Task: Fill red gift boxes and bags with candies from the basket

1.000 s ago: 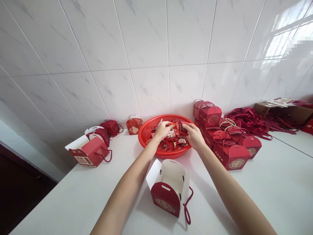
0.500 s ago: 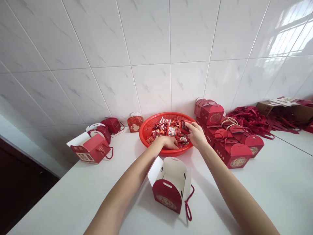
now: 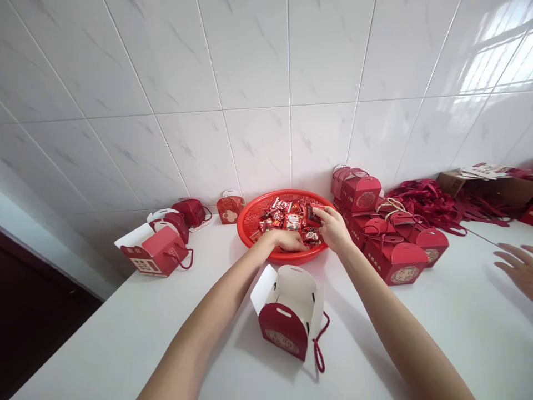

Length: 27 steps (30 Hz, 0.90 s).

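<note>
A red plastic basket [image 3: 245, 219] by the wall holds several wrapped candies [image 3: 293, 221], mostly red. My left hand [image 3: 290, 241] is down inside its near side, fingers together and curled among the candies; what they grip is hidden. At the basket's right side, my right hand [image 3: 334, 226] has its thumb and fingers drawn together over the candies. Something small and red shows at its fingertips, too little to name. Between my forearms stands a dark red gift box [image 3: 285, 330] with its top flaps up, white inside, and a cord handle hanging on its right.
Red gift boxes [image 3: 397, 264] are stacked right of the basket, near a heap of dark red ribbons [image 3: 433, 203] and a cardboard carton [image 3: 499, 191]. More boxes [image 3: 156, 253] stand at left, and a small one [image 3: 231, 208] by the wall. Another person's hand [image 3: 518, 269] is at the right edge.
My left hand has shifted slightly right among the candies; my right hand has barely moved. Another person's hand has come into view at the right edge.
</note>
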Each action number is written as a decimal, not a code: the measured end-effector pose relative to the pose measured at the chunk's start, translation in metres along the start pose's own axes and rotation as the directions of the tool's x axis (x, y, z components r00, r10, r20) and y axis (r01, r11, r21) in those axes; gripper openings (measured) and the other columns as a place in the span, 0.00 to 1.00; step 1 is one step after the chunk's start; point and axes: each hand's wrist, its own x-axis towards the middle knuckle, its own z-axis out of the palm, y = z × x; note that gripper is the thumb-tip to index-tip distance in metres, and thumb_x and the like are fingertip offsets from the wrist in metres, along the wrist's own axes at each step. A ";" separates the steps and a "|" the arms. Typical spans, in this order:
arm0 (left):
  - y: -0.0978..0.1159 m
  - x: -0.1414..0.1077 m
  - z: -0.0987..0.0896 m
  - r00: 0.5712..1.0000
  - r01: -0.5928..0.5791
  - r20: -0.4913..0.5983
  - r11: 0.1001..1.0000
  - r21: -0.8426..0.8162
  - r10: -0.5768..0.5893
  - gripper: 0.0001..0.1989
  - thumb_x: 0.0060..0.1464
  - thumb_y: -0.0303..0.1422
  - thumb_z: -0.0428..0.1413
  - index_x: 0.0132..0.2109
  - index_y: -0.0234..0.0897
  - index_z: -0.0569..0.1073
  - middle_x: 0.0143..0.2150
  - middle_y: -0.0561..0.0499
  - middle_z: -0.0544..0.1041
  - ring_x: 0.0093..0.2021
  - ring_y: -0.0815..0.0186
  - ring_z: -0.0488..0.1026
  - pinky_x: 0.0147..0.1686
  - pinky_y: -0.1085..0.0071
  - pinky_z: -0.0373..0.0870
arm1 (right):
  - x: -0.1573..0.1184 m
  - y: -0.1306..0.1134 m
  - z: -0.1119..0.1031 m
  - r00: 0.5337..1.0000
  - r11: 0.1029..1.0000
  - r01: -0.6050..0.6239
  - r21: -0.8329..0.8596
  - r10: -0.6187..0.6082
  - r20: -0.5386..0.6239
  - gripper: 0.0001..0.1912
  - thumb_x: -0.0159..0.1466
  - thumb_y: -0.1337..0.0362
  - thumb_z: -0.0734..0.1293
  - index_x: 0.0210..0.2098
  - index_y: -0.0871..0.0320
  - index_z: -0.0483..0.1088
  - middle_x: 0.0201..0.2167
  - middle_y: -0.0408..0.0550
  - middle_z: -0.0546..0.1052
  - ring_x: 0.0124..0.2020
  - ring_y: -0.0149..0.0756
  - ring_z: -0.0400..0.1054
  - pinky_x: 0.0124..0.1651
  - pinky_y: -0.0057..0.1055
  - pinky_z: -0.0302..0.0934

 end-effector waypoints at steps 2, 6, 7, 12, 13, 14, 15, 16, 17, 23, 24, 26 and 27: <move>-0.008 0.001 -0.004 0.997 -0.069 -0.051 0.996 -0.056 0.066 0.20 0.40 0.42 0.68 0.16 0.37 0.69 0.15 0.55 0.64 0.18 0.71 0.55 0.20 0.70 0.51 | 0.000 -0.001 0.000 1.000 1.000 0.007 0.014 -0.007 -0.004 0.18 0.42 0.58 0.79 0.28 0.54 0.71 0.24 0.39 0.77 0.28 0.35 0.71 0.29 0.30 0.64; -0.022 0.010 -0.014 0.922 -0.271 -0.337 0.939 -0.213 0.189 0.24 0.44 0.53 0.64 0.22 0.36 0.70 0.18 0.56 0.63 0.20 0.70 0.57 0.22 0.71 0.52 | 0.001 -0.004 0.001 0.999 0.998 0.041 0.054 -0.040 -0.019 0.17 0.43 0.59 0.78 0.28 0.53 0.70 0.26 0.40 0.77 0.33 0.38 0.73 0.33 0.32 0.67; -0.025 0.012 -0.015 0.897 -0.303 -0.397 0.925 -0.228 0.195 0.25 0.46 0.54 0.63 0.23 0.36 0.70 0.18 0.56 0.62 0.20 0.70 0.56 0.22 0.71 0.52 | 0.001 -0.005 0.000 0.999 0.997 0.047 0.061 -0.046 -0.022 0.16 0.44 0.59 0.78 0.28 0.53 0.70 0.27 0.41 0.77 0.33 0.39 0.73 0.34 0.33 0.68; -0.033 0.021 -0.017 0.810 -0.423 -0.524 0.881 -0.213 0.262 0.26 0.51 0.57 0.58 0.27 0.35 0.70 0.20 0.56 0.63 0.22 0.70 0.58 0.23 0.72 0.53 | -0.001 -0.005 0.001 0.998 0.994 0.057 0.090 -0.056 -0.022 0.11 0.46 0.62 0.76 0.26 0.53 0.70 0.26 0.41 0.77 0.33 0.39 0.73 0.36 0.33 0.69; -0.033 0.022 -0.017 0.801 -0.439 -0.533 0.873 -0.211 0.274 0.27 0.51 0.57 0.58 0.27 0.35 0.70 0.21 0.56 0.64 0.22 0.70 0.59 0.24 0.73 0.54 | -0.001 -0.005 0.001 0.998 0.994 0.057 0.097 -0.055 -0.021 0.10 0.46 0.62 0.75 0.26 0.53 0.71 0.26 0.41 0.77 0.32 0.38 0.73 0.36 0.33 0.69; -0.033 0.022 -0.017 0.790 -0.454 -0.544 0.866 -0.209 0.283 0.27 0.51 0.58 0.58 0.28 0.35 0.71 0.21 0.56 0.65 0.23 0.69 0.60 0.24 0.73 0.55 | -0.001 -0.006 0.002 0.998 0.993 0.056 0.104 -0.054 -0.020 0.10 0.46 0.63 0.75 0.25 0.53 0.71 0.25 0.41 0.77 0.32 0.37 0.73 0.36 0.33 0.69; -0.033 0.022 -0.017 0.777 -0.469 -0.557 0.859 -0.204 0.292 0.28 0.51 0.58 0.58 0.28 0.34 0.71 0.21 0.56 0.66 0.23 0.69 0.61 0.25 0.72 0.57 | -0.002 -0.006 0.002 0.998 0.992 0.054 0.111 -0.053 -0.020 0.09 0.46 0.63 0.75 0.25 0.53 0.71 0.25 0.41 0.77 0.31 0.37 0.73 0.36 0.33 0.69; -0.032 0.022 -0.018 0.765 -0.486 -0.569 0.851 -0.200 0.302 0.28 0.52 0.58 0.57 0.29 0.34 0.72 0.22 0.56 0.67 0.24 0.69 0.62 0.26 0.72 0.59 | -0.002 -0.006 0.002 0.999 0.992 0.053 0.117 -0.051 -0.019 0.09 0.46 0.63 0.75 0.25 0.53 0.71 0.25 0.41 0.77 0.31 0.37 0.73 0.37 0.33 0.70; -0.032 0.021 -0.018 0.751 -0.504 -0.581 0.841 -0.198 0.314 0.28 0.52 0.57 0.57 0.30 0.33 0.73 0.23 0.55 0.69 0.26 0.68 0.64 0.28 0.72 0.60 | -0.002 -0.006 0.003 0.999 0.991 0.050 0.121 -0.049 -0.017 0.08 0.47 0.64 0.75 0.25 0.53 0.72 0.25 0.41 0.78 0.32 0.37 0.73 0.37 0.34 0.70; -0.034 0.025 -0.017 0.706 -0.527 -0.636 0.831 -0.178 0.312 0.27 0.52 0.57 0.57 0.30 0.33 0.74 0.24 0.55 0.71 0.28 0.66 0.66 0.31 0.70 0.63 | -0.003 -0.007 0.003 0.999 0.990 0.042 0.133 -0.043 0.003 0.10 0.46 0.63 0.76 0.26 0.54 0.73 0.27 0.41 0.79 0.33 0.37 0.74 0.37 0.32 0.70; -0.036 0.026 -0.018 0.696 -0.518 -0.651 0.840 -0.162 0.304 0.27 0.53 0.57 0.57 0.28 0.34 0.73 0.24 0.55 0.70 0.27 0.67 0.65 0.30 0.70 0.62 | -0.004 -0.007 0.004 0.999 0.990 0.041 0.136 -0.042 0.004 0.10 0.45 0.63 0.77 0.25 0.54 0.73 0.26 0.40 0.79 0.32 0.36 0.74 0.36 0.32 0.69; -0.038 0.029 -0.019 0.653 -0.513 -0.698 0.850 -0.120 0.295 0.25 0.54 0.54 0.57 0.28 0.34 0.73 0.25 0.54 0.71 0.28 0.65 0.67 0.32 0.70 0.64 | -0.005 -0.008 0.004 0.999 0.989 0.037 0.144 -0.038 0.006 0.12 0.43 0.63 0.78 0.24 0.54 0.72 0.25 0.40 0.78 0.30 0.35 0.73 0.34 0.30 0.68; -0.039 0.030 -0.019 0.621 -0.515 -0.729 0.851 -0.104 0.287 0.22 0.56 0.51 0.57 0.29 0.34 0.74 0.27 0.52 0.74 0.30 0.64 0.70 0.34 0.69 0.66 | -0.005 -0.008 0.005 0.999 0.988 0.034 0.147 -0.036 0.006 0.12 0.42 0.63 0.78 0.23 0.54 0.72 0.25 0.39 0.78 0.30 0.34 0.72 0.34 0.30 0.68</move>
